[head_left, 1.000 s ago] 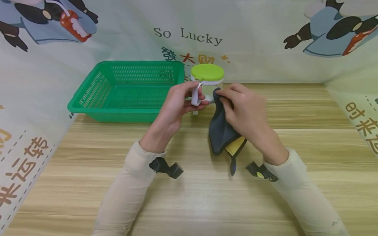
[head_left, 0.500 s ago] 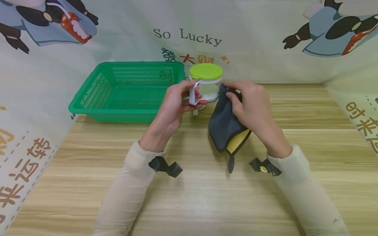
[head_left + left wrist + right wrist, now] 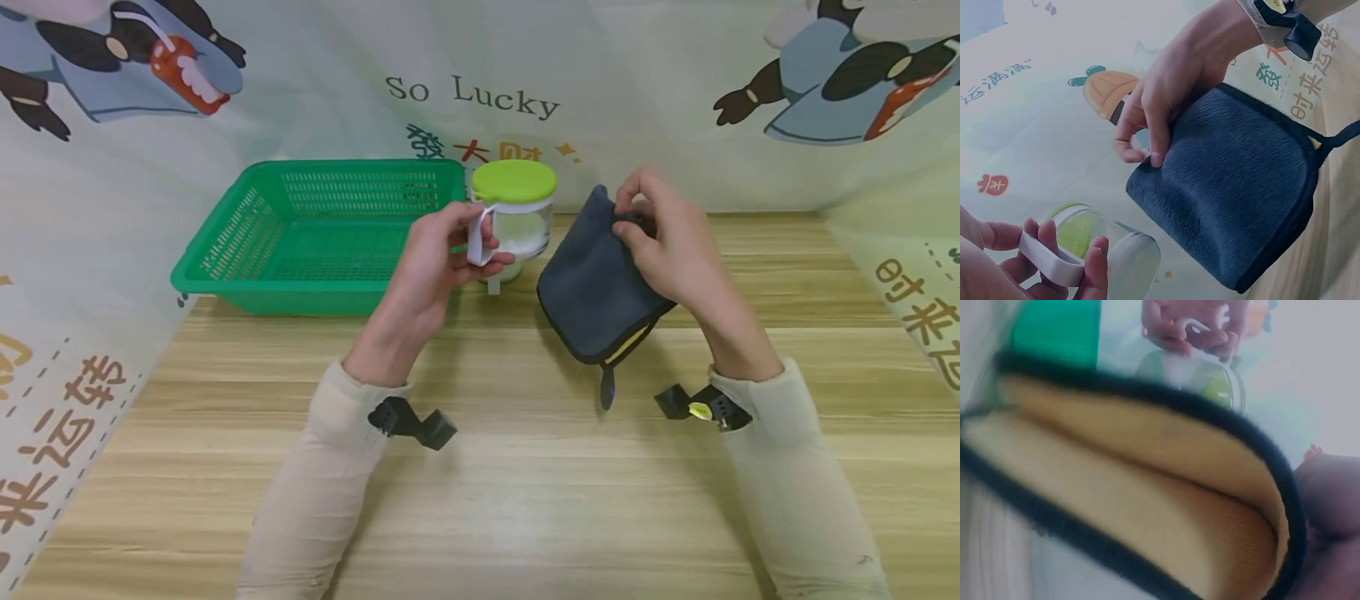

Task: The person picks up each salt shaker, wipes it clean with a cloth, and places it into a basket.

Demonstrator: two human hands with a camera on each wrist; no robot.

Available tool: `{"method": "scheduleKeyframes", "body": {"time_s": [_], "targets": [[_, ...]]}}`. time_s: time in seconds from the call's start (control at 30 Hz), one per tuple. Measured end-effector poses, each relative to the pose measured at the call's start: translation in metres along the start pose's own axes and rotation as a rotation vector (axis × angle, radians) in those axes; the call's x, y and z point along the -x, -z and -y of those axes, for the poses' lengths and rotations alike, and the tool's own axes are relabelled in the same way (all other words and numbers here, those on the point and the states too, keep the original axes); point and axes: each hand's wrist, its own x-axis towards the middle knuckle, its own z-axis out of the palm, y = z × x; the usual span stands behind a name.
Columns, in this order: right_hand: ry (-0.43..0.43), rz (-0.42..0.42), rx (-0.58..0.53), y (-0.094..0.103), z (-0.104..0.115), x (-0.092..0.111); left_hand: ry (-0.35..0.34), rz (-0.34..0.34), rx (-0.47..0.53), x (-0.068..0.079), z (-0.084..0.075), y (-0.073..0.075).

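Note:
My left hand [image 3: 427,262] holds a clear jar [image 3: 522,229] by its white handle [image 3: 477,240], raised above the table. The jar has a bright green lid [image 3: 514,181]. To its right, my right hand [image 3: 671,237] pinches the upper edge of a folded cleaning cloth [image 3: 600,287], dark grey outside. Its yellow inner side [image 3: 1147,469] faces the right wrist view, and a small hanging loop [image 3: 607,388] dangles from the lower corner. Cloth and jar are apart. In the left wrist view, fingers wrap the handle [image 3: 1050,262].
A green plastic basket [image 3: 330,298] stands at the back left. Below the held jar, part of another clear item with a white handle-like piece [image 3: 493,286] shows on the wooden table [image 3: 510,467]. Printed fabric [image 3: 637,92] hangs behind and along the sides.
My right hand has drawn the cloth away from the jar, up and to the right, and more of its grey side shows. My left hand has shifted slightly left with the jar.

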Motion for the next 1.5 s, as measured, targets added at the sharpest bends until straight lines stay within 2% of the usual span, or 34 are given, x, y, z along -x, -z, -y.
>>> {"method": "scheduleKeyframes", "body": {"time_s": [0.1, 0.23, 0.47, 0.73, 0.97, 1.2, 1.5], "targets": [[-0.001, 0.043, -0.012, 0.004, 0.0, -0.002, -0.007, -0.011, -0.003, 0.001, -0.002, 0.003], [-0.056, 0.072, -0.051, 0.01, -0.001, -0.003, -0.011, -0.018, -0.009, 0.001, -0.004, 0.005], [-0.045, 0.043, -0.147, 0.014, -0.003, 0.0, -0.024, -0.041, 0.023, 0.001, -0.008, 0.009], [-0.012, 0.033, -0.125, 0.014, -0.002, -0.003, -0.016, -0.063, 0.051, 0.0, -0.01, 0.012], [-0.034, 0.01, -0.16, 0.015, -0.006, -0.001, -0.011, -0.06, 0.034, -0.002, -0.008, 0.013], [-0.064, -0.002, -0.181, 0.014, -0.005, -0.002, 0.004, -0.116, 0.015, -0.004, -0.006, 0.035], [-0.071, -0.011, -0.204, 0.017, -0.009, -0.003, 0.057, -0.198, -0.116, -0.017, -0.018, 0.09]]}}
